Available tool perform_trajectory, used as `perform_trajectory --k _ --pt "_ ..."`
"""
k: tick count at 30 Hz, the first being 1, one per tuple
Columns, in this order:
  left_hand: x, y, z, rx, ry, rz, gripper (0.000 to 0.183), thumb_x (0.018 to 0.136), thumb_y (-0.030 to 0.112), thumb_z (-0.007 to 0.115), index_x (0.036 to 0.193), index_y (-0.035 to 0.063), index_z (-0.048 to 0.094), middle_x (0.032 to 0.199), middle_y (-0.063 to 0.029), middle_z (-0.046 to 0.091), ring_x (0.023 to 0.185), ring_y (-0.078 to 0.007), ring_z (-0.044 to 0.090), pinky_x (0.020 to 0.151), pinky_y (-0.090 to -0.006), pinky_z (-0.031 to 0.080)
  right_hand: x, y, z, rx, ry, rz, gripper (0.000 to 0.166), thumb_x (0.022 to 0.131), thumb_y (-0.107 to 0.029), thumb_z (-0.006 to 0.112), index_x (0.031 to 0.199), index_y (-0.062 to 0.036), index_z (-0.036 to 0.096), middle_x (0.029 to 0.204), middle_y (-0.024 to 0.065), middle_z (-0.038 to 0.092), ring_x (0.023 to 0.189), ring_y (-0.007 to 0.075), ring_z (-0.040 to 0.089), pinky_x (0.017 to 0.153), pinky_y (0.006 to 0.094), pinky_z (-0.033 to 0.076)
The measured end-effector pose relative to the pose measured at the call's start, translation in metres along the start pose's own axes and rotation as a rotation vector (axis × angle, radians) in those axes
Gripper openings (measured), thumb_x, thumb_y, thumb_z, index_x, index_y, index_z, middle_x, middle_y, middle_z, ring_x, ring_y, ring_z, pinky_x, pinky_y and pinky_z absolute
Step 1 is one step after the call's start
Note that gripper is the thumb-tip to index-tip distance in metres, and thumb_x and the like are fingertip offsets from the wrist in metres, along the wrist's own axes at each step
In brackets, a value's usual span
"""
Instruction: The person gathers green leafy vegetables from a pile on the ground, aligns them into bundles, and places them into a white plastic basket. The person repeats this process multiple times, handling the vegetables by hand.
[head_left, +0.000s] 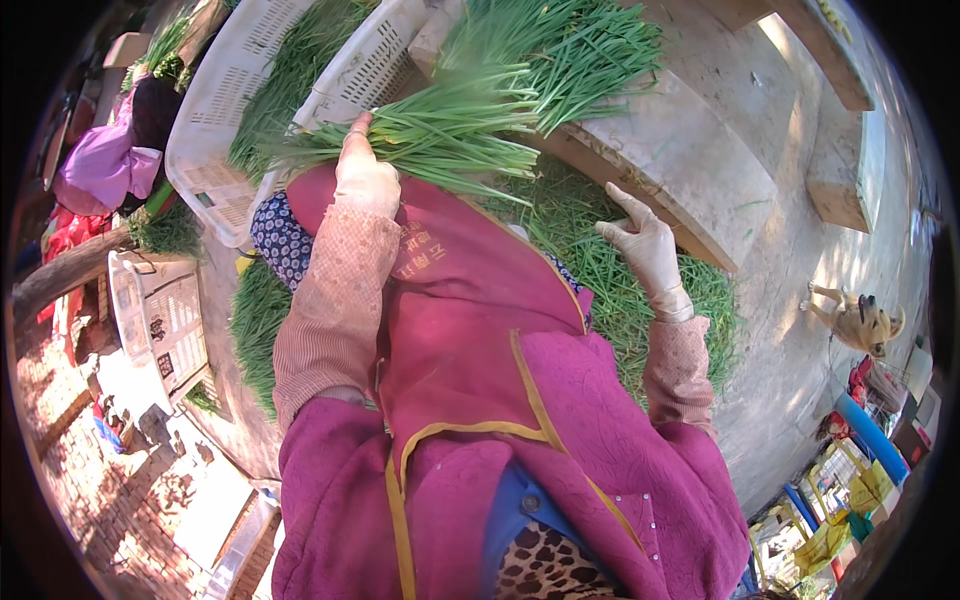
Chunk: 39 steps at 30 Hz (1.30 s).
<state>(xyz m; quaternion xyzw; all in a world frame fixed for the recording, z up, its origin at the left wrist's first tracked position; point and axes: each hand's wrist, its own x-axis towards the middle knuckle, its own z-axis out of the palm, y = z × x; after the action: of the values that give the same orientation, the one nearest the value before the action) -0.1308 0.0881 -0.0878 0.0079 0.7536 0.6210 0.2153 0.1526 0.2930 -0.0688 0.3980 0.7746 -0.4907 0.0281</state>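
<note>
My left hand (369, 166), in a pale thin glove, grips a bunch of long green chives (457, 135) above my lap. The stalks' pale cut ends point right, and the leafy ends reach left over the rim of a white plastic crate (217, 120). Gloved as well, my right hand (646, 244) is raised with its fingers apart and nothing between them. Below it, loose green trimmings (559, 217) cover the ground. A pile of chives (577, 52) lies on a low stone slab (675, 142) ahead of me. A maroon apron (465, 352) covers my lap.
More chives (285, 82) fill part of the crate. Further chives (259, 330) lie at my left side, near another white crate (161, 322). A person in purple (105, 169) is at the far left. A tan dog (859, 319) is on the concrete at right. Stone blocks (844, 172) stand beyond.
</note>
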Motion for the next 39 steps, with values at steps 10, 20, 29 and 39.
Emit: perform_trajectory --k 10,20,29,39 --pt "-0.013 0.053 0.042 -0.549 0.244 -0.484 0.044 0.089 0.002 0.054 0.131 0.0102 0.045 0.121 -0.0136 0.055 0.107 -0.0246 0.056 0.087 -0.0425 0.053 0.022 -0.052 0.044 0.763 -0.076 -0.021 0.02 0.086 -0.014 0.067 0.098 0.0025 0.067 0.07 0.0017 0.063 0.063 0.0065 0.057 0.059 0.0214 0.046" --pt "-0.013 0.036 0.029 -0.363 0.183 -0.356 0.035 0.091 0.022 0.058 0.122 0.007 0.053 0.121 -0.0132 0.057 0.108 -0.0317 0.057 0.087 -0.0566 0.05 0.018 0.004 0.029 0.603 -0.35 -0.063 0.057 0.087 -0.028 0.067 0.134 -0.0022 0.048 0.125 0.0102 0.058 0.112 0.0134 0.053 0.099 0.0286 0.039" --pt "-0.005 0.03 0.039 -0.613 0.293 -0.504 0.036 0.088 0.029 0.062 0.116 0.0076 0.056 0.112 -0.0108 0.061 0.1 -0.0303 0.06 0.083 -0.0532 0.051 0.029 -0.028 0.065 1.157 -0.352 -0.1 0.023 0.092 -0.016 0.058 0.099 0.0032 0.066 0.09 0.0084 0.068 0.081 0.0151 0.062 0.081 0.0293 0.048" --pt "-0.009 0.021 0.038 -0.517 0.212 -0.439 0.04 0.084 0.027 0.067 0.118 0.0077 0.055 0.109 -0.0112 0.062 0.095 -0.0295 0.061 0.079 -0.0533 0.051 0.006 0.013 -0.003 1.493 -0.475 -0.514 0.018 0.089 -0.028 0.062 0.082 -0.0112 0.063 0.065 0.0 0.053 0.061 0.0132 0.045 0.061 0.0283 0.034"
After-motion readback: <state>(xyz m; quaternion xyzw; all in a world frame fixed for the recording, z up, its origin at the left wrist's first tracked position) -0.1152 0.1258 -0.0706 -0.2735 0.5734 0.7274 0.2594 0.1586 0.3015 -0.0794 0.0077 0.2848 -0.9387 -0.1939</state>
